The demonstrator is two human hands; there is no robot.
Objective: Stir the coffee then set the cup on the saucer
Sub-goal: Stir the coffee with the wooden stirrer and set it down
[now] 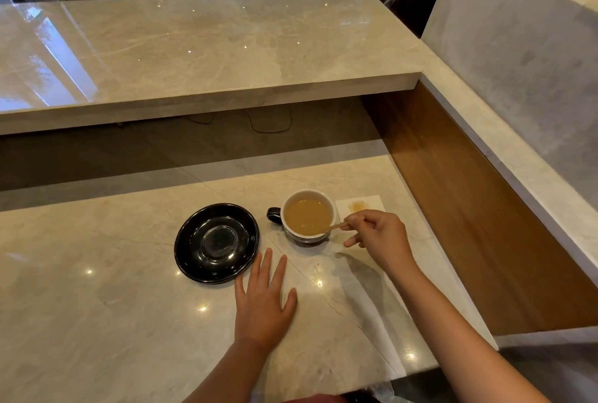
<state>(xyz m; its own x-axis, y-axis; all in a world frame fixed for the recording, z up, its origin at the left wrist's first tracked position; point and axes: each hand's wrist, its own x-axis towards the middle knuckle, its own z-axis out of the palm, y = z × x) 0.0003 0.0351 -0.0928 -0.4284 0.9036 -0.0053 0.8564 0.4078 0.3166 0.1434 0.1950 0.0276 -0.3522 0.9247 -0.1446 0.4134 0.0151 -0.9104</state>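
The coffee cup (308, 217), white inside with a dark outer wall and a dark handle on its left, stands directly on the pale marble counter (97, 305), not on the saucer. It holds light brown coffee (307, 216). The black saucer (216, 243) lies empty just left of the cup, close beside it but apart. A white napkin (359, 205) with a brown stain lies to the right of the cup, partly behind the right hand.

The right hand (378, 234) is at the cup's right side, thumb and forefinger pinching the upper end of a wooden stir stick (333, 226); the stick's lower end dips into the coffee at the near-right rim. The remaining fingers are loosely curled.

The left hand (263, 305) rests palm down on the counter, near of the cup and saucer, fingers extended and slightly spread, holding nothing.
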